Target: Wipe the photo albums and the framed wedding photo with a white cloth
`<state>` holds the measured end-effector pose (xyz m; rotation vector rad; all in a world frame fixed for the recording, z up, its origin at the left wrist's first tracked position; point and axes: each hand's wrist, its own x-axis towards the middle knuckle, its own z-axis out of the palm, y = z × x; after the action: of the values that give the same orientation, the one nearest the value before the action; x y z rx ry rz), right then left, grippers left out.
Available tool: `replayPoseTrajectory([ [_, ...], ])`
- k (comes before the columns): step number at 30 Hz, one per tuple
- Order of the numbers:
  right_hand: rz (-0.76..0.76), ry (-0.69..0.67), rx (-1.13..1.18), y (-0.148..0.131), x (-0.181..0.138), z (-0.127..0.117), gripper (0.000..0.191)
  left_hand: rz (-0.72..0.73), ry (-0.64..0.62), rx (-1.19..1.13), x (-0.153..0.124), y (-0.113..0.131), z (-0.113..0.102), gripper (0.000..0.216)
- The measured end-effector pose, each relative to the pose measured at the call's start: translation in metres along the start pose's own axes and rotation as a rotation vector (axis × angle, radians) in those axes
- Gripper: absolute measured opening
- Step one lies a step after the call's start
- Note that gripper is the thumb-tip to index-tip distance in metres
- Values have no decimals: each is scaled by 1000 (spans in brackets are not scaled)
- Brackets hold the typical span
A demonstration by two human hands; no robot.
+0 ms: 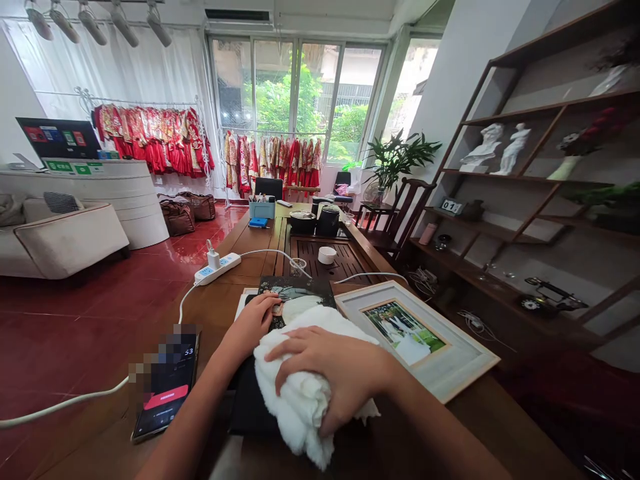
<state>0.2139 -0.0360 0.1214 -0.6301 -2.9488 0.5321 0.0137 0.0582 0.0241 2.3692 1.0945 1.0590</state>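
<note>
My right hand [333, 363] is closed on a bunched white cloth [295, 400], its fingers spread over the folds and pressing in. The cloth lies over the lower part of a dark photo album or print [305, 292], which shows a figure and a pale dress. My left hand [255, 323] rests at the left edge of that picture, fingers stretched out on its surface and its thumb side near the cloth. A flat black item [253, 397] sticks out below the cloth. To the right lies a pale-framed wedding photo [407, 330], apart from both hands.
A phone [167, 387] lies left of my forearm. Beyond it are a white power strip [217, 268] and cables. A small white cup [327, 255] stands on the tea tray [350, 257]. Wooden shelves [525, 177] rise at right; red garments [155, 133] hang at the back.
</note>
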Motion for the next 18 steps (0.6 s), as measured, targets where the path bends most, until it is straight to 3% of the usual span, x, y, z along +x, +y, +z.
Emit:
replayPoseTrajectory([
  [6,389,192,-162,43,-6,-7,55,-15,-1,-1,-1,7,-3,31],
  [9,487,251,-208,54,-7,-6,54,-17,-7,5,-2,7,-3,31],
  [13,452,211,-202,42,-6,-4,54,-36,-12,8,-3,7,-4,31],
  [18,178,47,-105,-4,-3,0,59,-44,-4,4,-2,6,-3,31],
])
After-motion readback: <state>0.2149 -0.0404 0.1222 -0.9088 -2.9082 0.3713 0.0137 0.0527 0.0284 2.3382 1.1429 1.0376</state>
